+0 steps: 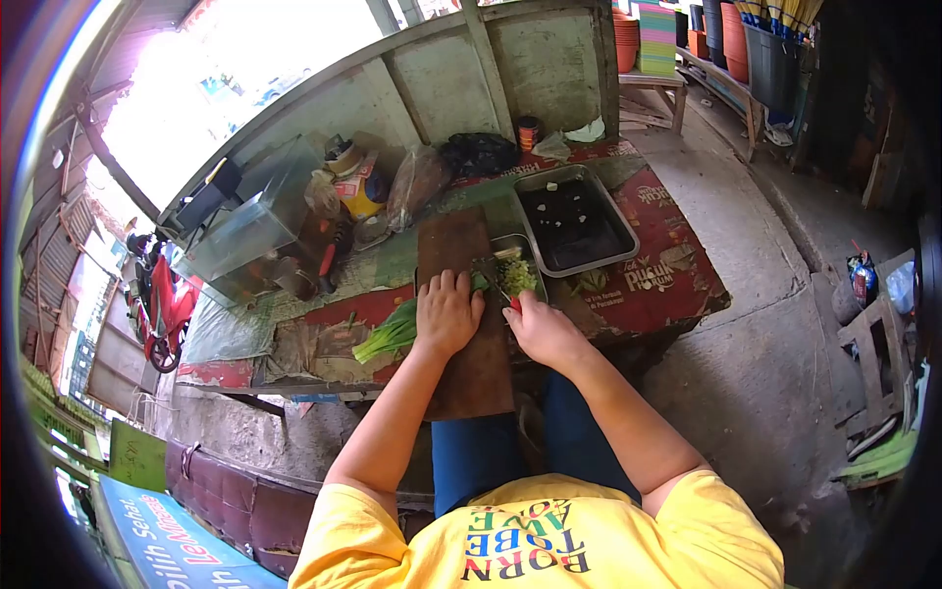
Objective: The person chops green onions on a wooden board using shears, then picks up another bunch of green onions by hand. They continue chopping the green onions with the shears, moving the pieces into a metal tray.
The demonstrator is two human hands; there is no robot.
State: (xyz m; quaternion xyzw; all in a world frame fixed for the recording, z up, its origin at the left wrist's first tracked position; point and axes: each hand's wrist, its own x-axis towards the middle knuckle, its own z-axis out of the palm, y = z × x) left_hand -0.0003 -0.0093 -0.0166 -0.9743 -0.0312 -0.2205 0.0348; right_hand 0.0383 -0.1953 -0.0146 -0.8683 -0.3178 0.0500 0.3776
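A brown wooden cutting board [461,378] lies lengthwise over the table's near edge. My left hand [451,309] presses down on a bunch of long green stalks [391,332], whose pale ends stick out to the left of the board. In my right hand [545,329] is a knife [515,305] with a red handle. Its blade, partly hard to make out, points toward the greens at the board's right edge. Beside the board, chopped greens [520,278] sit in a metal tray [535,248], close to the knife.
A larger metal tray [633,240] with dark liquid and small white pieces stands behind on the right. A glass case [245,236], plastic bags [420,182], a red-handled tool [328,259] and a small can [529,131] are on the table [677,265]. A wooden partition rises behind.
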